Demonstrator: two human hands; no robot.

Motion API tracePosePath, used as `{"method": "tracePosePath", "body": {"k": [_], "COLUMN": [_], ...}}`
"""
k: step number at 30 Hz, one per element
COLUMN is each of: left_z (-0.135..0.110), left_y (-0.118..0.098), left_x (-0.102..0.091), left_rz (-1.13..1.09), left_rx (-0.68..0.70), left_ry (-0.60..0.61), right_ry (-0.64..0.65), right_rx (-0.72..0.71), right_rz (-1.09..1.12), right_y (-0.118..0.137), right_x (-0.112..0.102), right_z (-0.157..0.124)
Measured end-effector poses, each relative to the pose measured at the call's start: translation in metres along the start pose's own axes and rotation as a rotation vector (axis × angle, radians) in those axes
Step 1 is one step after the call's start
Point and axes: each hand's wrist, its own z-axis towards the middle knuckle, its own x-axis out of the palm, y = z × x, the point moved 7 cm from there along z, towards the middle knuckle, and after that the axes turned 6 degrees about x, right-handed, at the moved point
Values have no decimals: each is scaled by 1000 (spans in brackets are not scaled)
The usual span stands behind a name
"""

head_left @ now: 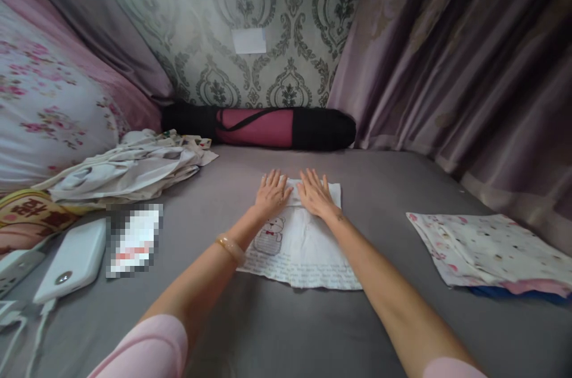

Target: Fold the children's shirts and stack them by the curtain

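Observation:
A white cloth (308, 247) with a bear print and lines of small lettering lies flat on the grey sheet, its far edge folded over. My left hand (271, 193) rests palm down on the far left part of it, fingers spread. Beside it, my right hand (316, 192) presses flat on the far right part, fingers also apart. Neither hand grips anything. The forearms hide the cloth's left and right sides in part.
To the right lies a stack of folded printed cloths (496, 247). On the left are a heap of loose pale cloths (134, 169), a white power bank (74, 259) with a cable, and a power strip (18, 270). A black and pink roll bag (259, 127) lies along the wall.

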Motion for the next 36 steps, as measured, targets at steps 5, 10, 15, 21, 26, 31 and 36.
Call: {"method": "tracePosePath", "body": {"k": [5,10,15,21,26,31,36], "left_z": [1,3,8,-19,-88,-148,-164], "left_y": [-11,-5,-4,2,13,27,24], "left_x": [20,30,27,5,-9,-13,-20], "left_rz": [-36,-65,-149,-84,-100,-160,-188], "left_rx": [92,77,72,59,117,69,1], "left_ry": [73,117,202,200,144,61,-11], "right_ry": [-1,23,105,-21,105,232,110], "right_rx": [97,108,131,-63,-111,-87,-156], "right_rz": [-56,-58,-57,-49,-29,-48,-90], "right_y": [-23,-28,-29,5,18,17,53], "right_x": [12,26,21,6,27,27,12], "right_z": [-2,-1,3,-6,-16,-12,2]}}
